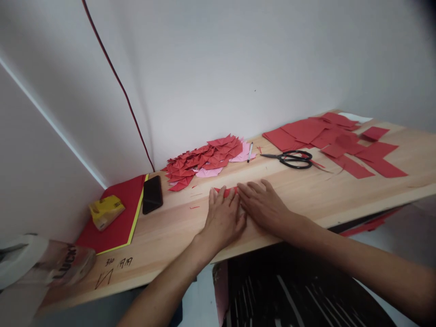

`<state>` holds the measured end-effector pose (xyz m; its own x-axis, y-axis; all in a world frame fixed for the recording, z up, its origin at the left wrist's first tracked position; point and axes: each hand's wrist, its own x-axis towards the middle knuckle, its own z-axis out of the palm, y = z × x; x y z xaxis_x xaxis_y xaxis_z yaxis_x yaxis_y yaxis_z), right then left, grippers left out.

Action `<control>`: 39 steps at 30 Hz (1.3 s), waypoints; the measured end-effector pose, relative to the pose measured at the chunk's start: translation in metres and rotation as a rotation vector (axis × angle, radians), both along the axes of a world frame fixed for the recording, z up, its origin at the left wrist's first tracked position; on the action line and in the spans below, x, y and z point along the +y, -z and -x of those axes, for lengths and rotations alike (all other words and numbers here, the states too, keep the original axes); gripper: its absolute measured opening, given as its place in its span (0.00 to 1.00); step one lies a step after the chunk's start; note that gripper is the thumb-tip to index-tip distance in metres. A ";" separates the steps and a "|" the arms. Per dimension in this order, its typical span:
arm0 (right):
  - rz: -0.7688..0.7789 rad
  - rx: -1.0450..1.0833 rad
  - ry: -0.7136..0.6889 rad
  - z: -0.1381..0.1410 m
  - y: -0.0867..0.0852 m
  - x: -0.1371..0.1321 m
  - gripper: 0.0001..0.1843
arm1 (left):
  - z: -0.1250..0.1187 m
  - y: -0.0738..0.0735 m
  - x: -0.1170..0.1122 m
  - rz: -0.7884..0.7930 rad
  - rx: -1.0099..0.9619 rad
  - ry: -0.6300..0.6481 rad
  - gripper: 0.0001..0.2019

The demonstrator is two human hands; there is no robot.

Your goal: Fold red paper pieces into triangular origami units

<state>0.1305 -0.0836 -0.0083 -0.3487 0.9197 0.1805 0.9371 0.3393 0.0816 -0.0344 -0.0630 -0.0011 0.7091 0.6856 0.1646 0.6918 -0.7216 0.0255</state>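
Observation:
A small folded piece of red paper (227,192) lies on the wooden table in front of me, mostly covered by my fingers. My left hand (224,213) holds it down, fingertips along its far edge and thumb tucked toward the right. From the other side, my right hand (264,205) has its fingers on the paper's right end; its thumb is hidden. Beyond my hands is a heap of folded red paper pieces (204,158), with some pink paper (208,172) under it. Black-handled scissors (289,158) lie to the right, blades pointing left.
Red paper sheets and strips (309,131) spread across the right. A pen (250,152) lies beside the heap. At left are a phone (152,194), a red folder (119,234) carrying a yellow packet (106,211), and a clear bottle (73,263). A wall (221,68) borders the table's back.

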 end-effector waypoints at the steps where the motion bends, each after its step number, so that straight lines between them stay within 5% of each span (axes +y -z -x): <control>1: -0.001 0.003 -0.009 0.001 0.000 0.003 0.21 | 0.000 0.001 0.000 -0.006 -0.004 -0.001 0.26; 12: -0.007 0.027 -0.012 -0.003 0.013 0.009 0.23 | -0.001 0.014 0.004 -0.083 -0.019 0.001 0.26; 24: 0.068 0.029 0.081 0.002 0.003 0.006 0.25 | 0.000 0.011 0.001 -0.125 -0.004 -0.076 0.24; 39: 0.000 0.016 0.022 0.000 0.007 0.000 0.25 | 0.004 0.008 -0.001 -0.110 -0.063 -0.090 0.22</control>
